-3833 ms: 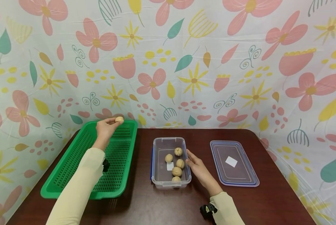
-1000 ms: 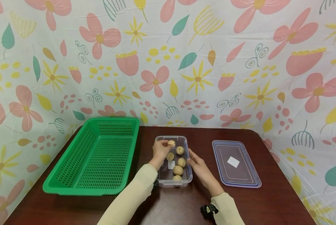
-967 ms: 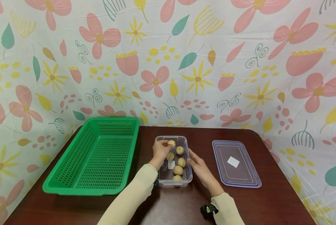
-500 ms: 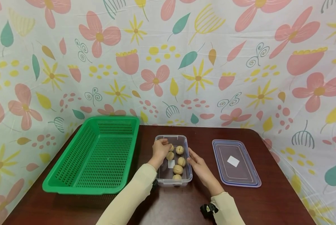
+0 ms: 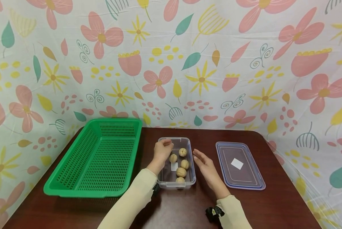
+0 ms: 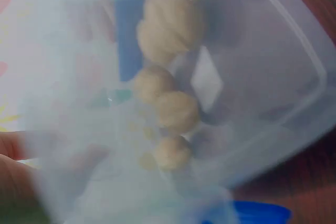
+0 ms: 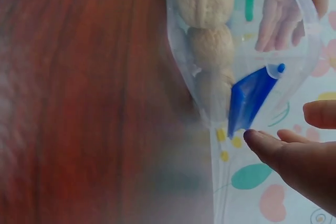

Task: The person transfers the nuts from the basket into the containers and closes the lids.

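Observation:
A clear plastic box (image 5: 166,176) with several walnuts (image 5: 181,172) in it stands in the middle of the table. My left hand (image 5: 162,151) hovers over its far left part, fingers loosely bent. In the right wrist view that hand's fingers (image 7: 278,22) hang down, seen through the box wall, and I see no walnut between them. My right hand (image 5: 206,167) is just off the box's right side, fingers relaxed, holding nothing; in the right wrist view its fingertips are close to a blue clip (image 7: 254,98). The left wrist view is blurred but shows several walnuts (image 6: 177,111).
To the left stands a green perforated basket (image 5: 132,168) with no walnuts visible in it. A clear lid with a blue seal (image 5: 252,159) lies flat to the right. Behind the dark wooden table (image 5: 182,210) hangs a flower-patterned cloth (image 5: 171,105).
My left hand came from above the green basket with a walnut, brought it into the box and let go, then drew back slightly left. My right hand has moved slightly away from the box.

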Demonstrator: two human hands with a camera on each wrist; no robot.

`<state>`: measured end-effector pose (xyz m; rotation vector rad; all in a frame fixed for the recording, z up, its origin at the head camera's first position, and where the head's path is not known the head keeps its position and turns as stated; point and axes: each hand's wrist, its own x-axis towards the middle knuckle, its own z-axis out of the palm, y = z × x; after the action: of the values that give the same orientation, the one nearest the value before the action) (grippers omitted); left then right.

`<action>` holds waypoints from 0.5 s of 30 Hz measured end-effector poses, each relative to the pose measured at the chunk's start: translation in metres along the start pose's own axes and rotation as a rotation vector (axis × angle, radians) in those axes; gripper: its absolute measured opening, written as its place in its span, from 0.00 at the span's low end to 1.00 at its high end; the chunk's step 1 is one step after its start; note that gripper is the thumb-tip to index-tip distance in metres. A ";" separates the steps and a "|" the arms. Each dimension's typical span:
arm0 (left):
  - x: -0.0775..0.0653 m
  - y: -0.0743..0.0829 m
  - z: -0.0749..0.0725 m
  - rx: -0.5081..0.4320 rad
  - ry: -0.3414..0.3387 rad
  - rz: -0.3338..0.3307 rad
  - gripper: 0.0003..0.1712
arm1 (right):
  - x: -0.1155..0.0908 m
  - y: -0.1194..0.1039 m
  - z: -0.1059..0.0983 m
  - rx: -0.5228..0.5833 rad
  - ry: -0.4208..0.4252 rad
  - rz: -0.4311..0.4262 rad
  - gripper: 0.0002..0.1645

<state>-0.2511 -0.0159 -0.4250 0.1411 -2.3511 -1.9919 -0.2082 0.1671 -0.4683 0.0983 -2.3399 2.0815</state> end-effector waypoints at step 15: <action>-0.043 0.046 0.038 -0.079 -0.231 0.077 0.19 | -0.003 -0.019 -0.044 -0.008 0.078 -0.028 0.26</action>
<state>-0.2141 0.0333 -0.3854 -0.1904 -2.3593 -2.1646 -0.2059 0.2089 -0.4448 0.0484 -2.2892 2.0247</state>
